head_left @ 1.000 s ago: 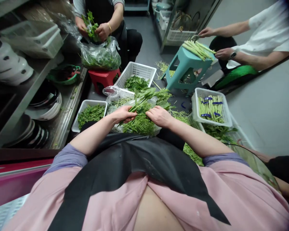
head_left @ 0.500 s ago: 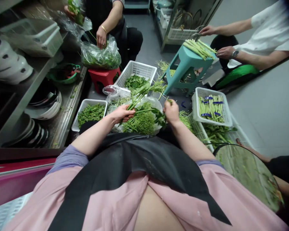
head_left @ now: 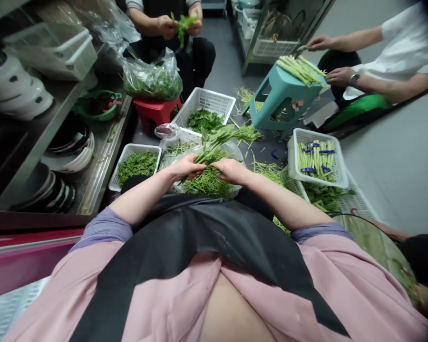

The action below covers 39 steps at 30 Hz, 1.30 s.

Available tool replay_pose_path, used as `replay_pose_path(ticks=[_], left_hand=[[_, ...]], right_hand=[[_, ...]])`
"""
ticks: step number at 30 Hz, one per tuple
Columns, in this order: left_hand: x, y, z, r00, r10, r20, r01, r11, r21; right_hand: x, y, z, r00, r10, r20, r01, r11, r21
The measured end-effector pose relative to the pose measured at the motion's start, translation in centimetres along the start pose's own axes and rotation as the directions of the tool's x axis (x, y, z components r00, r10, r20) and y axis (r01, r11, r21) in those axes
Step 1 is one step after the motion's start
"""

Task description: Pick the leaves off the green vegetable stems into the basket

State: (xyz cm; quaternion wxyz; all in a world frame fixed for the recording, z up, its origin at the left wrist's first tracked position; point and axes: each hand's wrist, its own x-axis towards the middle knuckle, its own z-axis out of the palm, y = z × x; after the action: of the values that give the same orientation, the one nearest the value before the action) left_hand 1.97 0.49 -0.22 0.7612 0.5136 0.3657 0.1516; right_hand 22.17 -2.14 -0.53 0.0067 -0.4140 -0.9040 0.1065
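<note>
My left hand (head_left: 188, 167) is closed around a bunch of long-stemmed leafy greens (head_left: 221, 140), whose leafy ends point away to the right. Close beside it, my right hand (head_left: 231, 171) is closed too, its fingertips pinching greens at the near side of the bunch; exactly which stem is hidden by the fingers. Beneath both hands lies a heap of thin green stems (head_left: 209, 185) in a clear plastic bag (head_left: 235, 151).
A white basket of greens (head_left: 126, 151) is at left, another white basket (head_left: 228, 102) ahead. Tied stalks fill a crate (head_left: 342, 178) at right. Two people work beyond, near a red stool (head_left: 148, 111) and a teal stool (head_left: 271, 90). A metal shelf (head_left: 103, 175) stands left.
My right hand has moved left, from beside the heap to the bunch at my left hand. The person ahead has lifted a hand from the bag and now holds greens in both hands.
</note>
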Motion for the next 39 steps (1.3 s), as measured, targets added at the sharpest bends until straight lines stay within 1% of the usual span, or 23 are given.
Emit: replay_pose_path(ticks=[3,5,7,8,10,12,13,15,17,18,19,20,22,23,24,25,26,28,31,33,35,37,39], left_hand=[[0.0,-0.1,-0.1,1.0,0.012,0.005,-0.012,0.999,0.035],[0.1,-0.2,-0.1,1.0,0.019,0.011,-0.02,0.999,0.031],[0.3,-0.5,0.1,0.999,0.037,0.028,-0.037,0.999,-0.006],[0.4,-0.8,0.3,0.998,0.05,0.039,-0.048,0.998,-0.037],[0.8,-1.3,1.0,0.995,0.077,0.056,-0.071,0.991,-0.11],[1.1,-1.9,1.6,0.993,0.097,0.064,-0.085,0.981,-0.172],[1.1,-2.1,1.9,0.993,0.103,0.065,-0.089,0.978,-0.19],[0.9,-2.4,2.1,0.991,0.102,0.084,-0.086,0.98,-0.18],[0.2,-2.7,1.6,0.986,0.085,0.145,-0.066,0.989,-0.131],[-0.2,-2.9,1.2,0.982,0.077,0.171,-0.06,0.992,-0.107],[-0.5,-3.2,0.7,0.981,0.074,0.18,-0.059,0.994,-0.087],[-0.8,-3.6,0.1,0.982,0.075,0.174,-0.064,0.996,-0.066],[-0.7,-4.7,-0.9,0.989,0.078,0.125,-0.082,0.996,0.025],[-0.3,-5.3,-1.2,0.992,0.081,0.093,-0.092,0.989,0.119],[0.2,-5.9,-1.5,0.994,0.085,0.066,-0.099,0.964,0.247],[0.9,-6.5,-1.7,0.995,0.095,0.039,-0.102,0.913,0.395],[1.6,-7.1,-1.9,0.993,0.115,-0.006,-0.094,0.836,0.54],[2.9,-8.2,-2.2,0.99,0.123,-0.074,-0.03,0.681,0.731],[3.9,-9.6,-2.9,0.987,0.079,-0.142,0.075,0.555,0.829],[4.0,-10.3,-3.4,0.984,0.077,-0.159,0.095,0.529,0.843],[3.9,-10.9,-3.8,0.985,0.077,-0.151,0.089,0.526,0.846],[3.9,-11.3,-4.1,0.989,0.071,-0.13,0.073,0.527,0.847],[4.0,-11.3,-4.4,0.994,0.058,-0.097,0.051,0.533,0.845]], right_hand=[[-0.2,0.3,0.8,0.997,0.065,0.032,-0.068,0.993,0.096],[-0.8,0.1,1.4,0.995,0.102,-0.015,-0.097,0.971,0.218],[-1.4,-0.6,2.0,0.974,0.206,-0.091,-0.148,0.89,0.432],[-1.6,-1.1,2.4,0.954,0.279,-0.111,-0.168,0.801,0.574],[-1.7,-2.4,3.2,0.893,0.44,-0.097,-0.161,0.512,0.844],[-1.8,-3.5,3.9,0.834,0.551,-0.024,-0.113,0.214,0.97],[-1.9,-3.7,4.1,0.819,0.574,0.0,-0.112,0.16,0.981],[-2.8,-3.0,4.1,0.818,0.575,-0.005,-0.169,0.248,0.954],[-4.4,-0.8,3.2,0.823,0.567,-0.043,-0.267,0.451,0.852],[-5.4,0.8,2.5,0.799,0.596,-0.08,-0.33,0.547,0.769],[-6.3,2.5,1.5,0.742,0.653,-0.152,-0.401,0.613,0.681],[-7.0,4.0,0.3,0.648,0.716,-0.261,-0.47,0.645,0.603],[-7.7,6.0,-2.5,0.386,0.763,-0.519,-0.502,0.646,0.576],[-7.5,6.2,-4.0,0.238,0.756,-0.61,-0.439,0.644,0.626],[-6.9,5.9,-5.4,0.145,0.759,-0.635,-0.253,0.649,0.718],[-6.0,5.1,-6.8,0.1,0.748,-0.656,-0.082,0.663,0.744],[-4.7,4.0,-8.0,0.091,0.743,-0.663,0.077,0.658,0.749],[-1.5,1.4,-9.8,0.145,0.759,-0.634,0.309,0.575,0.758],[5.0,-1.7,-10.9,0.367,0.832,-0.415,0.43,0.244,0.869],[10.3,-3.1,-10.4,0.539,0.818,-0.201,0.374,-0.018,0.927],[16.3,-4.1,-8.7,0.658,0.751,-0.051,0.266,-0.168,0.949],[22.6,-5.1,-5.9,0.703,0.706,0.089,0.133,-0.254,0.958],[28.7,-6.1,-2.3,0.705,0.654,0.276,-0.03,-0.361,0.932]])
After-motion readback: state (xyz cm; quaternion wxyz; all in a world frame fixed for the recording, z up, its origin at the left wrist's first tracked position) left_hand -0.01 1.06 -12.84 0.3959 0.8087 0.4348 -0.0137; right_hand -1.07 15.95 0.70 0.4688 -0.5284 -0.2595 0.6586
